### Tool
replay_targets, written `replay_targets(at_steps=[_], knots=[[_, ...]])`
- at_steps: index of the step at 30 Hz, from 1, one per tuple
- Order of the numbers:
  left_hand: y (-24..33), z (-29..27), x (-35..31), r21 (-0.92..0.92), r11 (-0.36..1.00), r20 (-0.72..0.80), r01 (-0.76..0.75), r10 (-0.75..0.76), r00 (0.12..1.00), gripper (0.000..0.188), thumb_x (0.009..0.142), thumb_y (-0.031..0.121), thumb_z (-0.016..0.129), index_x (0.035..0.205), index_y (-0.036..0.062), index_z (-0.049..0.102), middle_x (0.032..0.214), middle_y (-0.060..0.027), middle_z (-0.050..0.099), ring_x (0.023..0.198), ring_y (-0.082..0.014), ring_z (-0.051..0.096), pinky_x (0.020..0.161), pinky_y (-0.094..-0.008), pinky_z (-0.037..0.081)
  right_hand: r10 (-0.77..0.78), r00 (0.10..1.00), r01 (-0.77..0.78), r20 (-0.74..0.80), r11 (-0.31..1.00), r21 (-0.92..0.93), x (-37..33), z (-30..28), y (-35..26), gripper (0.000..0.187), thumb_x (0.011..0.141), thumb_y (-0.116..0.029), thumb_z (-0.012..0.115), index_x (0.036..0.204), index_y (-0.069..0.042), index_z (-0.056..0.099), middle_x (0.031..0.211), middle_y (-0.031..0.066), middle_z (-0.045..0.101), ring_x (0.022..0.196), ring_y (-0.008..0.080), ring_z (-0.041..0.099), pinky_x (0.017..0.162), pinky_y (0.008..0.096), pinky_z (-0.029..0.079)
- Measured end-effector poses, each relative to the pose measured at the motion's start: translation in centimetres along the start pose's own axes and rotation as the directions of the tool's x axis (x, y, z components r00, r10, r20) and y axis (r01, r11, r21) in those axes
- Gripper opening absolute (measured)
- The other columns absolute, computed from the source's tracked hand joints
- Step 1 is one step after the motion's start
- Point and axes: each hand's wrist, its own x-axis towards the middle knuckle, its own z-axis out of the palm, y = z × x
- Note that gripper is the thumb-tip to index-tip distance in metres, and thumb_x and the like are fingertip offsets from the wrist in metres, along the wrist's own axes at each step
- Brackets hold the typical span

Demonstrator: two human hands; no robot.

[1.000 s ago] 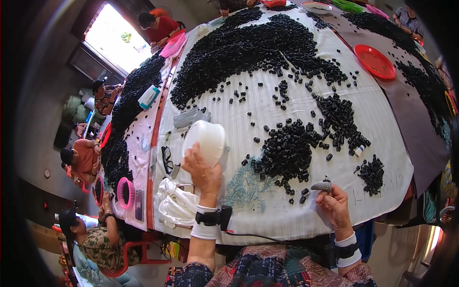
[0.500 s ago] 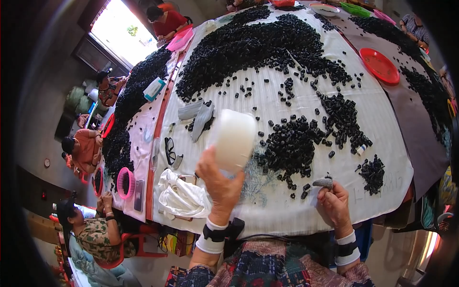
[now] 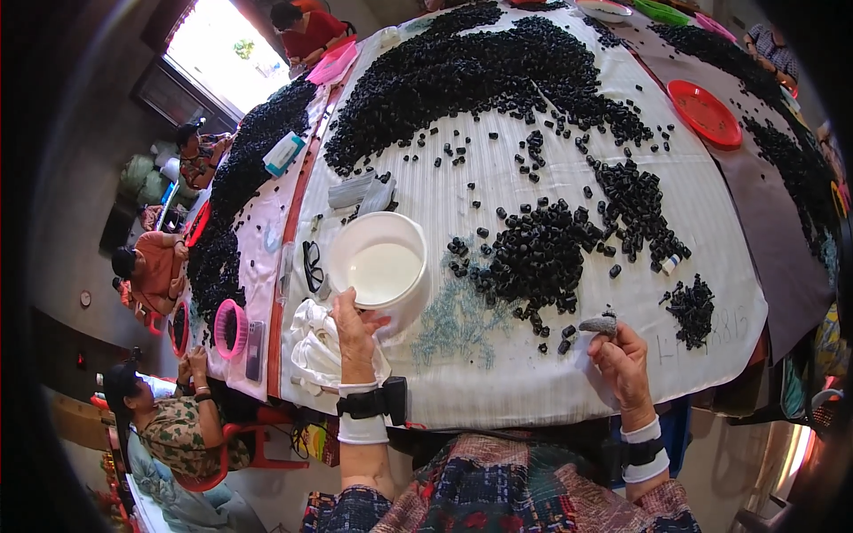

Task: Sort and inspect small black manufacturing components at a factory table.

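My left hand grips the near rim of a white round plastic tub, whose mouth is tilted toward me so its bare inside shows. The tub is over the left part of the white cloth. To its right lies a heap of small black cylindrical pieces. Below that heap, my right hand is closed with its fingers bent. A grey finger-shaped fabric piece sticks out from these fingers; whether it is worn or pinched I cannot tell. A tiny black bit shows just above it.
A folded white cloth, black glasses and grey gloves lie near the tub. Farther off spreads a large black pile. A red tray is at right. Several people sit along the left side.
My left hand has moved left and turned the tub, so its open mouth now faces me. My right hand has stayed almost in place.
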Motion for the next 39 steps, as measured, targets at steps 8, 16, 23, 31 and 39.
replay_targets(at_steps=[8, 16, 23, 31, 39], knots=[[-1.9, 0.3, 1.9, -0.08, 0.981, 0.085, 0.179, -0.172, 0.981, 0.046, 0.087, 0.039, 0.046, 0.122, 0.0099, 0.042, 0.109, -0.0137, 0.057, 0.083, -0.0298, 0.065, 0.054, -0.04, 0.055, -0.004, 0.999, 0.003, -0.034, 1.0, -0.015, -0.2, -0.2, 0.1, 0.03, 0.086, -0.008, 0.057, 0.113, 0.004, 0.055, 0.084, 0.0055, 0.063, 0.072, 0.0081, 0.055, 0.066, 0.0201, 0.044], [-0.9, -1.4, 4.1, 0.047, 0.986, 0.07, 0.159, -0.162, 0.984, 0.046, 0.091, 0.041, 0.048, 0.115, 0.0022, 0.051, 0.102, -0.0132, 0.061, 0.074, -0.023, 0.065, 0.049, -0.0328, 0.056, 0.028, 0.998, -0.029, -0.05, 0.999, -0.029, 0.6, 0.8, -0.2, 0.03, 0.086, -0.012, 0.06, 0.112, 0.002, 0.057, 0.086, 0.0054, 0.064, 0.07, 0.0065, 0.053, 0.065, 0.0186, 0.042], [-0.3, 0.0, 2.4, 0.245, 0.97, 0.024, 0.005, -0.012, 1.0, 0.045, 0.092, 0.039, 0.048, 0.114, 0.0003, 0.05, 0.099, -0.0115, 0.057, 0.08, -0.0172, 0.058, 0.052, -0.0263, 0.054, -0.006, 0.999, 0.004, -0.052, 1.0, -0.028, 0.2, 0.1, 0.2, 0.029, 0.086, -0.009, 0.058, 0.112, 0.004, 0.056, 0.084, 0.0063, 0.064, 0.07, 0.0065, 0.054, 0.065, 0.0183, 0.042], [0.8, 0.2, -4.2, 0.493, 0.702, 0.102, -0.514, 0.54, 0.836, 0.041, 0.085, 0.019, 0.064, 0.118, -0.0012, 0.052, 0.105, -0.0128, 0.054, 0.085, -0.0173, 0.055, 0.069, -0.0287, 0.047, 0.003, 0.996, -0.011, -0.086, 0.996, -0.087, 0.1, 0.2, 0.3, 0.025, 0.088, -0.007, 0.057, 0.111, 0.003, 0.057, 0.082, 0.0055, 0.063, 0.067, 0.0061, 0.052, 0.062, 0.0183, 0.042], [-1.6, 0.0, -9.4, 0.716, 0.436, 0.488, -0.546, 0.246, 0.837, 0.063, 0.071, 0.014, 0.072, 0.126, -0.0025, 0.045, 0.124, -0.0214, 0.042, 0.116, -0.0363, 0.039, 0.101, -0.0443, 0.033, -0.006, 0.997, -0.001, -0.071, 0.994, -0.109, 0.7, 0.7, 0.5, 0.025, 0.088, -0.009, 0.059, 0.11, 0.004, 0.056, 0.081, 0.0058, 0.061, 0.068, 0.0088, 0.053, 0.062, 0.02, 0.044]])
